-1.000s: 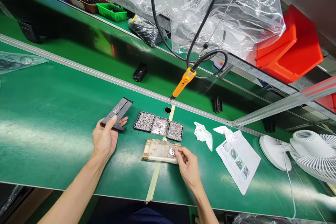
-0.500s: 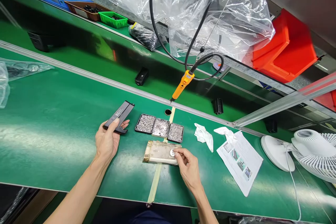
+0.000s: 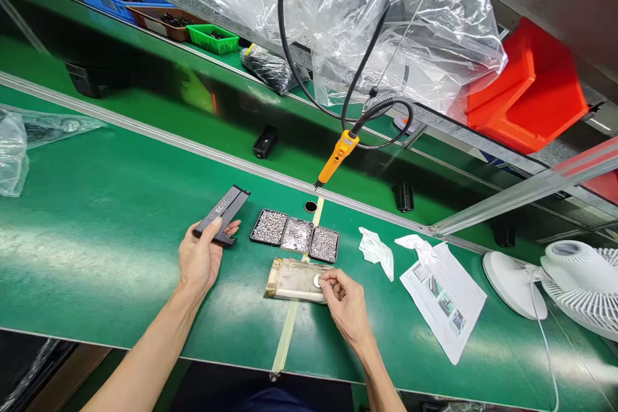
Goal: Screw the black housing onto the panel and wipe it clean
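My left hand [image 3: 200, 259] grips a dark grey plastic housing [image 3: 226, 206] with light lettering, held tilted above the green bench. The fingers of my right hand [image 3: 345, 302] are closed in a pinch at a small round whitish disc [image 3: 317, 280]. That disc is over the right part of a worn, taped flat block [image 3: 292, 280]; whether it is lifted off cannot be seen. Just behind the block are three small shallow trays: a left one [image 3: 269, 226], a middle one [image 3: 297, 235] and a right one [image 3: 324, 243], filled with tiny metal parts.
An orange electric screwdriver [image 3: 338, 158] hangs on a cable over the bench's back rail. To the right lie crumpled white tissues [image 3: 376, 252], a printed sheet [image 3: 447, 309] and a white fan [image 3: 570, 277]. Bins, a red one [image 3: 531, 96] among them, and plastic bags [image 3: 386, 32] occupy the shelf above.
The whole view has shifted slightly. Both hands keep their holds, and the housing and disc stay practically in place.
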{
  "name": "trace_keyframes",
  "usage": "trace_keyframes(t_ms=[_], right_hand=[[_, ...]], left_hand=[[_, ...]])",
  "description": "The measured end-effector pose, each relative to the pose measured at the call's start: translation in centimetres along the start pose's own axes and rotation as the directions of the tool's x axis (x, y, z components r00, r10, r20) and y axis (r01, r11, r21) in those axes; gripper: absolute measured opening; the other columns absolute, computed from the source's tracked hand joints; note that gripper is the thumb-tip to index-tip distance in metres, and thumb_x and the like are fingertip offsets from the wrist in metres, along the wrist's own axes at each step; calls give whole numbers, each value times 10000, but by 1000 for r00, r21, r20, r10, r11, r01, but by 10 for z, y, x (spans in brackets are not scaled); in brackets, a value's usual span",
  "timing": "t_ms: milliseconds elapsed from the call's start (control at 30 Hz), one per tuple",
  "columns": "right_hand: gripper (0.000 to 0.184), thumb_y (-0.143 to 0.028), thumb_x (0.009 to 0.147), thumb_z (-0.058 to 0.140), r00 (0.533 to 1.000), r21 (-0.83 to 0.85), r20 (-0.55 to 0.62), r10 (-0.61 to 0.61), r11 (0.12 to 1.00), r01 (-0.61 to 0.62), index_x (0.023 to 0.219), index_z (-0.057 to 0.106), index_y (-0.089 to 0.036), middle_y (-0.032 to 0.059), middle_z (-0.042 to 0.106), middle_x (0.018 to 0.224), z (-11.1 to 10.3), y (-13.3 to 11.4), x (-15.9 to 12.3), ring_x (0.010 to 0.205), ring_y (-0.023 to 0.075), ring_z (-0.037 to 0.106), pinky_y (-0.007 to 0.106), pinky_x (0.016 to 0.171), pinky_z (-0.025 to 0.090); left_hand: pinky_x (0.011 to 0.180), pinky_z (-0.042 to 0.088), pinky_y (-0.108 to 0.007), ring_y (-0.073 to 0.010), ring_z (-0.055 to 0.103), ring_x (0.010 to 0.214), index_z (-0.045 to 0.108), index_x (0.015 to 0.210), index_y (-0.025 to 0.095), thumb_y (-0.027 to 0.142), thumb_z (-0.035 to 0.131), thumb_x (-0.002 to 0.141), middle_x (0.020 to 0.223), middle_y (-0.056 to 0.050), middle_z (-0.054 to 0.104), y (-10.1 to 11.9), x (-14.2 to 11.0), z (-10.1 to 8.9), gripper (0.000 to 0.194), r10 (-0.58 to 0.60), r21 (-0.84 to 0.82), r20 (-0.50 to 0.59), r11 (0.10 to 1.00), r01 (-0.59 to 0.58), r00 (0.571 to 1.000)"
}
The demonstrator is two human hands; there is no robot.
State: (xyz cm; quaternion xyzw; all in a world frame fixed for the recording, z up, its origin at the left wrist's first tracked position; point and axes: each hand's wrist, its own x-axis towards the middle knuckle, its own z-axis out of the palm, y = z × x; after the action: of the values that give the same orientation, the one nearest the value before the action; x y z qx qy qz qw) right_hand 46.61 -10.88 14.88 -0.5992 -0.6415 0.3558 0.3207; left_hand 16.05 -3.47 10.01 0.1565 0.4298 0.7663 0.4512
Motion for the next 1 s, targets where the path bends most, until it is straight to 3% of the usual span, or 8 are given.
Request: trace_keyframes(t_ms=[467,600,733,867,933,1000], right_hand=[[284,-477,976,583,995,-91,-25,-92,992,90,945,701,-220,-15,565,664,-2,8,0,545,139,428,253,526,339],[288,-486,974,596,975,-110,-130,-181,980,167,1040,721,-235,28,665,748,-4,8,-4,559,165,518,268,521,418],[191,-408,974,618,914,-71,-282,-292,956,284,963,725,-251,48,674,784,6,-2,-17,550,170,546,284,503,437],[130,-335,968,636,888,-23,-300,-350,933,360,964,744,-264,65,696,807,21,-17,-33,567,185,592,306,493,447],[168,-343,975,617,895,-15,-299,-332,939,344,1052,751,-277,100,737,949,26,-26,-41,757,246,698,343,611,548],[321,-386,997,562,919,-9,-287,-272,960,281,1281,688,-302,122,730,1171,31,-35,-50,1044,329,712,448,825,610]], left_hand=[[938,595,-427,-260,775,942,606,1085,149,326,894,758,1136,-113,751,-4,1,3,470,-26,-55,1,998,26,1000],[1015,565,-453,-281,764,1021,627,1071,148,339,879,779,1160,-120,750,1,-7,1,430,-50,-88,50,995,55,997],[1112,508,-504,-318,730,1132,665,1080,152,352,833,832,1192,-139,752,6,-36,9,360,-104,-108,138,987,120,985],[1157,466,-557,-364,678,1225,705,1166,136,393,738,911,1225,-175,743,9,-81,26,363,-203,-100,239,968,232,950],[1157,463,-570,-375,654,1259,697,1209,147,401,708,933,1241,-173,737,12,-102,35,376,-259,-85,287,952,294,922],[1141,480,-564,-377,632,1288,677,1243,183,412,694,943,1278,-152,724,14,-121,43,377,-299,-30,330,945,327,895]])
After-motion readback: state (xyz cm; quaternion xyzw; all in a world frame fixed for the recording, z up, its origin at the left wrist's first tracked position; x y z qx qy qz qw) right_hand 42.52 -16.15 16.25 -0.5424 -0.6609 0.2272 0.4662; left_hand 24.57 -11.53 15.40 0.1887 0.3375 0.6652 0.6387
